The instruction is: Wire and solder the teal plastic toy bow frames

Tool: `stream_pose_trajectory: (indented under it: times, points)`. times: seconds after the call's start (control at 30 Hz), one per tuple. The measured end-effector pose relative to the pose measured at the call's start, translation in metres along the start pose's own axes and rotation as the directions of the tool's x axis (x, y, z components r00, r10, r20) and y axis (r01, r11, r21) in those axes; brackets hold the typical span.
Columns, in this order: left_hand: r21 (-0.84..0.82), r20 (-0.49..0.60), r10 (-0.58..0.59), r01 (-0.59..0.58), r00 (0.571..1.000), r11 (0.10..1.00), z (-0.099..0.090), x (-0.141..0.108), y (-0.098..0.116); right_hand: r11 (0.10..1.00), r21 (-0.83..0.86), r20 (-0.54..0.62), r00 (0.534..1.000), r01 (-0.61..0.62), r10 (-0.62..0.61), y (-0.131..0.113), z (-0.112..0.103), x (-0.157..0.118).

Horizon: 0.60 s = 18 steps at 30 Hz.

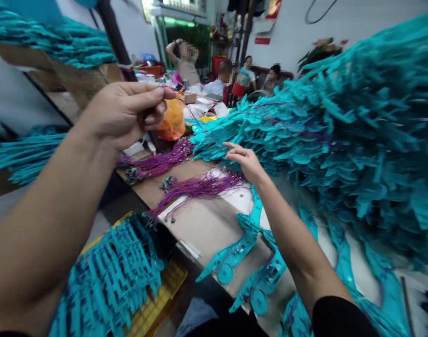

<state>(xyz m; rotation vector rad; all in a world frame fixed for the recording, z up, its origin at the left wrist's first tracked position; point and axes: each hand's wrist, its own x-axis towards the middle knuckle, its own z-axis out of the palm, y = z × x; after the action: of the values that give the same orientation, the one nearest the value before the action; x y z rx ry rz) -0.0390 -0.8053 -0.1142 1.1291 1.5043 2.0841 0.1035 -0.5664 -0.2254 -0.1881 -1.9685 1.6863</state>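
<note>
My left hand (pixel 138 107) is raised, its thumb and forefinger pinching one end of a thin red and dark wire (pixel 203 127). That wire slants down to the fingertips of my right hand (pixel 244 161), whose fingers are partly stretched out and seem to hold it lightly. Below my right hand lies a bundle of purple wires (pixel 199 187) with small dark connectors. Teal plastic parts (pixel 243 245), with wires running along them, lie beside my right forearm. A large heap of teal pieces (pixel 287 126) rises just behind and right of that hand.
Another purple wire bundle (pixel 164 161) lies further back on the table (pixel 196 224). A yellow crate (pixel 171 281) full of teal parts stands low at the left. An orange bag (pixel 173 119) sits behind my left hand. Several people sit in the background.
</note>
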Motion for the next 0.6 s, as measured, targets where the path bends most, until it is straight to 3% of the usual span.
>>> stream_pose_trajectory:
  times: [0.13,0.2,0.27,0.33,0.43,0.53,0.6]
  points:
    - [0.021,0.135,0.056,-0.059,0.989,0.998,0.034,0.012,0.027,0.916,0.326,0.268,0.952,-0.234,0.148,-0.023,-0.005,-0.049]
    - [0.084,0.178,0.103,-0.119,0.979,0.989,0.05,0.023,0.032,0.888,0.36,0.293,0.938,-0.286,0.183,-0.037,-0.015,-0.073]
    - [0.156,0.2,0.129,-0.162,0.971,0.974,0.066,0.037,0.029,0.905,0.326,0.222,0.953,-0.273,0.208,-0.054,-0.036,-0.097]
    - [0.202,0.223,0.123,-0.17,0.967,0.965,0.08,0.054,0.017,0.941,0.198,0.135,0.959,-0.273,0.25,-0.074,-0.065,-0.12]
    - [0.198,0.282,0.096,-0.156,0.955,0.968,0.102,0.086,-0.012,0.949,-0.158,-0.046,0.962,-0.273,0.269,-0.103,-0.121,-0.145]
    - [0.19,0.289,0.12,-0.18,0.95,0.965,0.13,0.124,-0.042,0.821,-0.54,-0.258,0.965,-0.188,0.051,-0.126,-0.176,-0.151]
    - [0.237,0.275,0.178,-0.246,0.945,0.94,0.152,0.152,-0.06,0.634,-0.765,-0.293,0.937,-0.11,-0.191,-0.133,-0.208,-0.143]
